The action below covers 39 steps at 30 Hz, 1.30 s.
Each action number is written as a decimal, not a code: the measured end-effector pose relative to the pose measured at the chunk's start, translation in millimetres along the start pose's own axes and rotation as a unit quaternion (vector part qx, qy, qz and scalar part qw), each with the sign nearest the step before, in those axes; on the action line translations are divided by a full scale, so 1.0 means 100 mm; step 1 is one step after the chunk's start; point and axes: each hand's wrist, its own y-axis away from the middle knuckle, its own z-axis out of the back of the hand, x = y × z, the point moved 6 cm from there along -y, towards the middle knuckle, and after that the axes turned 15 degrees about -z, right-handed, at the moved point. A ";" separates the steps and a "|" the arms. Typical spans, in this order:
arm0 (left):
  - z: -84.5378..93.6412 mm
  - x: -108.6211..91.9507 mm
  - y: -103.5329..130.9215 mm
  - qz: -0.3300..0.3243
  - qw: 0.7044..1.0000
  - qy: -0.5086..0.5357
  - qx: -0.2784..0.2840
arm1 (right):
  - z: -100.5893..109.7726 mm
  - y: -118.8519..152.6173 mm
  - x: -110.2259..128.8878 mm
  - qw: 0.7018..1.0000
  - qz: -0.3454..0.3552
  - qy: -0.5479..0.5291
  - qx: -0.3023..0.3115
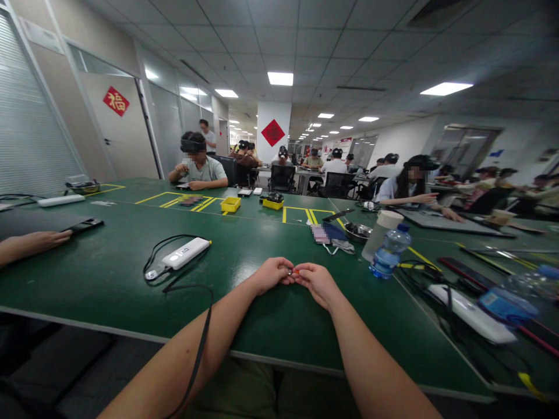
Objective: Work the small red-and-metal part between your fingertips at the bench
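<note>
On the broad, glossy green table (244, 233), near edge, a thin black strap-like cable (202, 352) crosses the view of the bare left forearm (227, 329), and the bare left hand (271, 276) and bare right hand (318, 284) meet with fingers pinched narrow: the left on a tiny dark, shiny piece (289, 272), the right on a tiny orange piece (297, 271) (both too covered to identify). Good handling probably calls for wrists braced low, the cable hanging clear, and gentle fingertip pressure, so a slip drops nothing far.
</note>
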 end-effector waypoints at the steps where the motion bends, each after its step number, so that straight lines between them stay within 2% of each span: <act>1: 0.00 0.00 0.00 -0.002 1.000 0.002 -0.001 | 0.00 0.00 0.00 1.000 0.000 0.000 0.000; 9: 0.04 0.04 -0.01 0.018 0.998 0.046 -0.037 | -0.02 0.03 0.01 1.000 0.002 0.011 -0.001; 18: 0.05 0.02 0.01 0.057 0.993 0.093 -0.040 | -0.03 0.06 0.04 1.000 0.002 -0.009 0.026; 30: 0.03 0.02 0.02 0.035 0.997 0.073 -0.013 | -0.03 0.05 0.02 1.000 -0.005 -0.013 0.015; 39: 0.03 0.01 0.02 0.013 0.997 0.070 -0.016 | -0.02 0.04 0.01 1.000 -0.001 -0.001 0.010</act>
